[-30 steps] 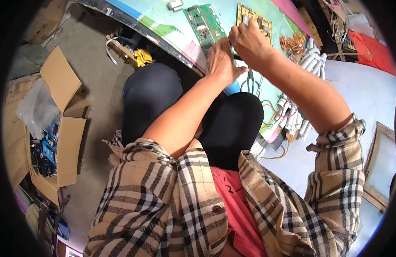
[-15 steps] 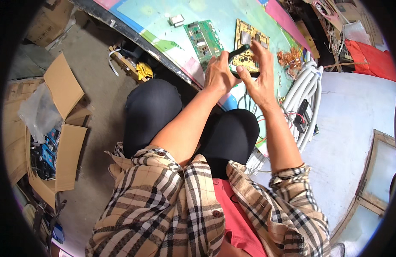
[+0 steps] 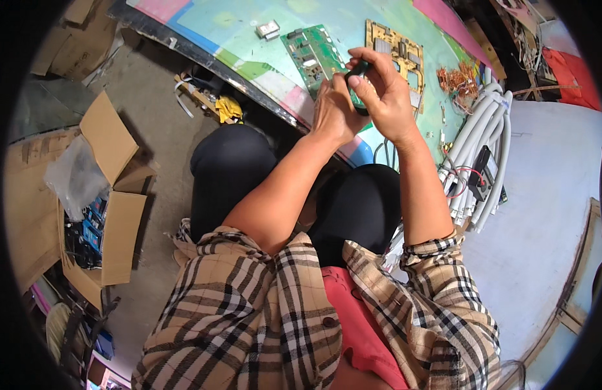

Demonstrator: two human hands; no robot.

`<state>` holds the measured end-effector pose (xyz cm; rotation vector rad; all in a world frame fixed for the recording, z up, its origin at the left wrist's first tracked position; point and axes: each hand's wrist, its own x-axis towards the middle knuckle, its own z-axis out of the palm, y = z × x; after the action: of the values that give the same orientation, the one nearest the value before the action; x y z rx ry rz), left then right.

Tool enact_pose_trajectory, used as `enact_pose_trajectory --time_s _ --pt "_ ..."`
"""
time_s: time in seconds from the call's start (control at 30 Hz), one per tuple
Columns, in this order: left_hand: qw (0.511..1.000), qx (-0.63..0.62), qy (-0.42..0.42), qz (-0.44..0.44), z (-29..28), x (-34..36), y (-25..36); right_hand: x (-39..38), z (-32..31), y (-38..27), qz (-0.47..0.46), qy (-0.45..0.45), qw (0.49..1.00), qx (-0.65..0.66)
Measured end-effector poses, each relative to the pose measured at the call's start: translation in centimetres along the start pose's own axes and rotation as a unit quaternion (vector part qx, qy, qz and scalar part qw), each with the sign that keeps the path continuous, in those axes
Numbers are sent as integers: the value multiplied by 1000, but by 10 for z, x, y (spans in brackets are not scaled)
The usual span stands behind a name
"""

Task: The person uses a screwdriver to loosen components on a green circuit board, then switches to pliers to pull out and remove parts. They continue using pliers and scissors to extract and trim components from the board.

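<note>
My left hand [image 3: 335,112] is closed around the near end of a dark pliers-like tool [image 3: 358,77], low over the table's near edge. The fingers and thumb of my right hand [image 3: 390,97] curl round its far part. My hands cover the tool's jaws, and I cannot make out anything in them. Just beyond my left hand lies a green circuit board [image 3: 317,53] with chips and connectors. A tan circuit board [image 3: 405,47] with metal heat sinks lies past my right hand, partly hidden by it. A small silver part [image 3: 268,30] sits left of the green board.
The table [image 3: 236,29] has a patterned cover. At its right are a copper wire tangle [image 3: 458,79], bundled white tubes [image 3: 473,127] and a black box with a red lead [image 3: 487,174]. On the floor at left stands an open cardboard box [image 3: 124,237] holding dark and blue items.
The tool's two handles, spread apart before, now look drawn together. My right hand's fingers have closed in from a wide spread. The view has shifted slightly.
</note>
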<state>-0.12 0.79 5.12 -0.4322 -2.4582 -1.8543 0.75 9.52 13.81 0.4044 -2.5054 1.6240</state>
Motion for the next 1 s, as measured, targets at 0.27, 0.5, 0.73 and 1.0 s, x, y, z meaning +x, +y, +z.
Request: enact_pose_trajectory --time_s 0.27,0.5,0.73,1.0 --pt "996 -37 31 70 -8 1 32 -5 -3 -3 -1 61 996 -65" --pt "990 -10 46 133 4 -29 20 -42 2 -1 -82 128 983 -106" --pt "981 6 66 180 11 -40 13 -63 5 2 -106 133 982 -81" --pt "976 -7 89 197 17 -56 5 -82 10 1 -150 135 970 -138"
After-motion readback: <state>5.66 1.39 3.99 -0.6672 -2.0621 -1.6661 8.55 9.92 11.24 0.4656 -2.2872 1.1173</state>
